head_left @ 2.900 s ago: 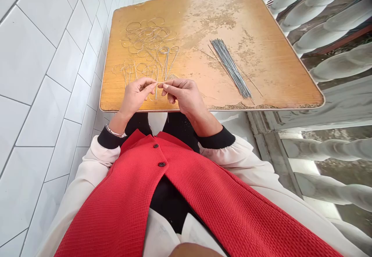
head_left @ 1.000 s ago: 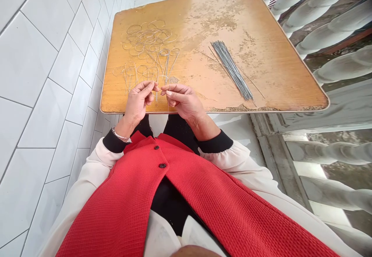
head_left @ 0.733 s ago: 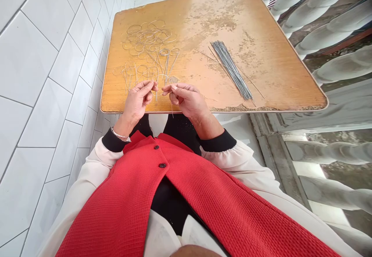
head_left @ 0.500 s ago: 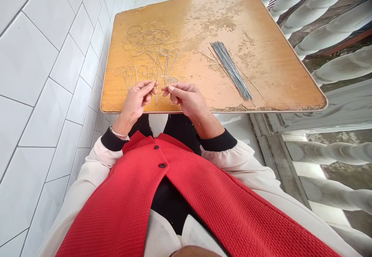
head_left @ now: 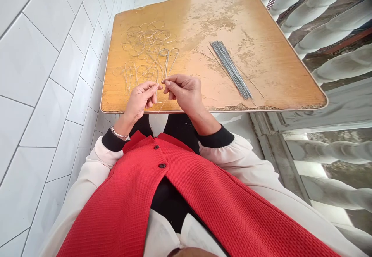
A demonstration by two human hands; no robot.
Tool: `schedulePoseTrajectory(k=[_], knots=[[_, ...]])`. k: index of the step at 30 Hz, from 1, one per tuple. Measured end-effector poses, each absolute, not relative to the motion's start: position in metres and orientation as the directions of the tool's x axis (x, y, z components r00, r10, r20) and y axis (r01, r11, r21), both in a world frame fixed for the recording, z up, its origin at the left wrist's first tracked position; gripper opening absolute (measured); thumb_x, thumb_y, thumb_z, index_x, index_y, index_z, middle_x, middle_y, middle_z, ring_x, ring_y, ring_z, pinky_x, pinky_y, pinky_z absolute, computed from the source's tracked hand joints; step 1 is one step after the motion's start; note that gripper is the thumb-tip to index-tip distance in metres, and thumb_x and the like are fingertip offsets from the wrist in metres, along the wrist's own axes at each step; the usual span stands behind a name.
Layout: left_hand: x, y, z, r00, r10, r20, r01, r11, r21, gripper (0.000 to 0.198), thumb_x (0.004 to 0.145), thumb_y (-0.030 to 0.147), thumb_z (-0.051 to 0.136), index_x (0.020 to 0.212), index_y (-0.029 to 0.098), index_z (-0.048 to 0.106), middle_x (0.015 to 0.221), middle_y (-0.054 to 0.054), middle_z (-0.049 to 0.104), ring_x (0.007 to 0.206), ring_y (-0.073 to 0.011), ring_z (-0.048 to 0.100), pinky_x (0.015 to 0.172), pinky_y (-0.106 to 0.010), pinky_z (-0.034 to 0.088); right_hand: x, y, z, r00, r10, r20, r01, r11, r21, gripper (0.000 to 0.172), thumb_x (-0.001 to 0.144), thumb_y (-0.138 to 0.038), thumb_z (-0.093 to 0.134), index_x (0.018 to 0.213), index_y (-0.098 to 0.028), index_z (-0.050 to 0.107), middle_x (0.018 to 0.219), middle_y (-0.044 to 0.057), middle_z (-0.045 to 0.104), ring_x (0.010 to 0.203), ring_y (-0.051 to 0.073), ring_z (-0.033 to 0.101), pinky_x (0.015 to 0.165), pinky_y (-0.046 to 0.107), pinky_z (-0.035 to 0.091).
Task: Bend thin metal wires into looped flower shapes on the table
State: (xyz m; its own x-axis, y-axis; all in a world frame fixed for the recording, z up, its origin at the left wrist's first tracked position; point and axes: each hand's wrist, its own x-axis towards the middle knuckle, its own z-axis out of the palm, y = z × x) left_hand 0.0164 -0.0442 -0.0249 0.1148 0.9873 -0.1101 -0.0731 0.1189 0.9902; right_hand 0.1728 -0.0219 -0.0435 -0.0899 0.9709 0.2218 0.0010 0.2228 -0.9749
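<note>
Near the table's front edge, my left hand [head_left: 143, 99] and my right hand [head_left: 186, 93] meet with their fingertips almost touching. Both are closed in a pinch. A thin wire [head_left: 161, 109] slants down below the fingertips of my right hand. In my left hand a thin wire seems to be pinched too, though its fingers hide most of it. Just beyond the hands lie several bent wire pieces with looped ends [head_left: 165, 57]. Smaller bent wires [head_left: 130, 75] rest behind my left hand.
A tangle of curled wire [head_left: 149, 36] lies farther back on the worn wooden table [head_left: 186, 5]. To the right is a bundle of straight grey wires [head_left: 231, 69], with a few loose ones beside it. A tiled wall [head_left: 40, 75] stands left, a white balustrade [head_left: 328, 36] right.
My right hand has moved slightly up and left, closing the gap to my left hand. A slanting wire now shows below its fingers. My left hand has shifted slightly right.
</note>
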Motion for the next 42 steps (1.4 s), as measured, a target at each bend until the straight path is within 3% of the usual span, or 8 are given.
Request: schedulePoseTrajectory(k=[5,12,18,25,31,38,42], knots=[[0.023,-0.046,-0.032,0.072,0.994,-0.077,-0.074,0.082,0.994,0.025,0.100,0.032,0.058,0.082,0.018,0.068,0.047,0.009,0.049,0.037,-0.0003,0.039,0.040,-0.014,0.029,0.170,-0.025,-0.050,-0.040,0.972,0.234,0.007,0.234,-0.972,0.021,0.085,-0.037,0.076,0.078,-0.019,0.069,0.062,-0.001,0.059,0.047,0.007,0.047,0.044,0.022,0.035],[0.017,-0.050,-0.040,0.109,0.990,-0.093,-0.221,0.115,0.969,0.028,0.098,0.046,0.058,0.101,0.020,0.068,0.076,0.002,0.070,0.050,-0.0016,0.057,0.046,-0.015,0.038,0.177,-0.026,-0.043,-0.041,0.980,0.196,-0.029,0.194,-0.980,0.026,0.085,-0.043,0.076,0.081,-0.018,0.071,0.063,-0.001,0.061,0.045,0.006,0.045,0.043,0.021,0.036],[0.016,-0.056,-0.048,0.182,0.982,-0.048,-0.275,0.098,0.956,0.024,0.091,0.041,0.069,0.087,0.018,0.068,0.080,0.000,0.073,0.063,-0.0038,0.066,0.055,-0.015,0.045,0.176,-0.027,-0.043,-0.018,0.976,0.216,-0.040,0.216,-0.976,0.026,0.086,-0.042,0.076,0.080,-0.018,0.071,0.063,-0.001,0.061,0.045,0.005,0.044,0.043,0.021,0.036],[0.021,-0.056,-0.058,0.165,0.986,-0.014,-0.300,0.064,0.952,0.031,0.084,0.046,0.076,0.082,0.017,0.068,0.067,0.004,0.069,0.053,-0.0034,0.062,0.051,-0.015,0.046,0.181,-0.025,-0.042,-0.016,0.959,0.284,0.073,0.285,-0.956,0.021,0.087,-0.036,0.073,0.079,-0.017,0.072,0.057,-0.003,0.058,0.043,0.005,0.044,0.044,0.020,0.036],[0.022,-0.050,-0.065,0.096,0.994,0.047,-0.378,-0.008,0.926,0.031,0.081,0.046,0.079,0.082,0.017,0.069,0.068,0.004,0.071,0.056,-0.0038,0.065,0.053,-0.015,0.048,0.182,-0.025,-0.043,-0.050,0.941,0.334,0.115,0.338,-0.934,0.021,0.086,-0.038,0.074,0.080,-0.018,0.073,0.057,-0.004,0.060,0.043,0.005,0.046,0.045,0.019,0.040],[0.017,-0.056,-0.062,0.189,0.981,-0.046,-0.292,0.101,0.951,0.037,0.082,0.052,0.076,0.091,0.017,0.069,0.089,-0.001,0.077,0.071,-0.0064,0.073,0.061,-0.015,0.053,0.181,-0.024,-0.046,-0.050,0.963,0.264,0.069,0.267,-0.961,0.018,0.088,-0.033,0.072,0.082,-0.016,0.073,0.059,-0.003,0.061,0.044,0.005,0.044,0.044,0.019,0.038],[-0.002,-0.055,-0.051,0.169,0.981,-0.092,-0.078,0.106,0.991,0.042,0.087,0.055,0.070,0.105,0.017,0.068,0.098,-0.004,0.077,0.058,-0.0042,0.068,0.049,-0.015,0.047,0.186,-0.020,-0.044,-0.108,0.971,0.215,0.113,0.227,-0.967,0.013,0.087,-0.026,0.071,0.081,-0.015,0.074,0.058,-0.002,0.060,0.043,0.005,0.043,0.043,0.020,0.036]])
